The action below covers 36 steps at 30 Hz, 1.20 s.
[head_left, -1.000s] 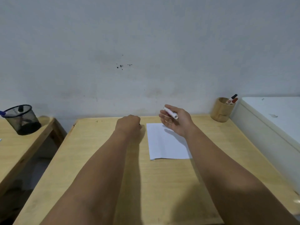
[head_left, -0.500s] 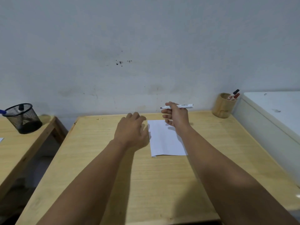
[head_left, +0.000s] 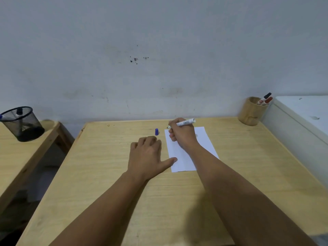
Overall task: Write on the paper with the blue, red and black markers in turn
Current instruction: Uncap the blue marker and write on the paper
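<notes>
One sheet of paper [head_left: 186,157], one blue cap [head_left: 156,131], and one marker [head_left: 184,123] in hand. Two markers [head_left: 264,99] stand in one wooden cup [head_left: 251,111]. One mesh cup [head_left: 22,124] sits apart.

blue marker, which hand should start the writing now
Right. The right hand already grips the uncapped blue marker, tip at the top left corner of the paper. The left hand lies flat on the table, thumb touching the sheet's edge.

Wooden tabletop [head_left: 106,174] carrying writing things

White paper [head_left: 205,139] is lying near the far edge, a blue cap [head_left: 156,131] standing just left of it, a wooden holder [head_left: 250,112] sitting at the far right corner.
</notes>
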### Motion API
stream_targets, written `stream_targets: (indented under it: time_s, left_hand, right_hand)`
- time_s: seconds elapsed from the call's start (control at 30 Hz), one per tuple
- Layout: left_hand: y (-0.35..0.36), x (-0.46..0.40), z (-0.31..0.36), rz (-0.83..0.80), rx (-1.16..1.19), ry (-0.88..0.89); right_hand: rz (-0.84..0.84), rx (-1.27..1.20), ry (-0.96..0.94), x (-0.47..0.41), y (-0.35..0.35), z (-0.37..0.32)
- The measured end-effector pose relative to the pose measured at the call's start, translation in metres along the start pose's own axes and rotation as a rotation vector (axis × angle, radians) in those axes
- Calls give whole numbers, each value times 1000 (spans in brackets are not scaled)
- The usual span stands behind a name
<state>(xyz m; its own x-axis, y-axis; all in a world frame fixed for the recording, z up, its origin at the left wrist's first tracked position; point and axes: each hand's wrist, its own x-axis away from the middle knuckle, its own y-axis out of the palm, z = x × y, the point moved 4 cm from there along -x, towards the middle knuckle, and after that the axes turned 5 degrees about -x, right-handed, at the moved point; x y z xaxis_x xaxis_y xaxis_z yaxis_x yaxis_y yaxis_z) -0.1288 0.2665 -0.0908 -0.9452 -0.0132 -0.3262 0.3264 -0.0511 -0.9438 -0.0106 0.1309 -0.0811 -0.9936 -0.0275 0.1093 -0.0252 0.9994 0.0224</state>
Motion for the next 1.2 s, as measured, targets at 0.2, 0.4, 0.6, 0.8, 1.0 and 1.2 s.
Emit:
stream_targets:
  time_s: [0.2,0.4,0.6,0.8,1.0,1.2]
  left_hand:
    - [12,1,-5,-144,83,-3]
    - [12,1,-5,-331,63,4]
    - [11,2,-4,-337,53,2]
    - [10,2,-5,-371,52,14]
    - [13,3,-6,-420,43,-4]
    - [13,4,-6,-418,37,-6]
  right_hand:
    - [17,1,-60,-5,-4,13]
    - [-4,-19,21,-7,-1,7]
    - [20,48,-49,-11,3,-4]
    - [51,75,-88,-11,-3,12]
    - [50,84,-71,-13,-3,14]
    - [14,111,-97,-14,-2,14]
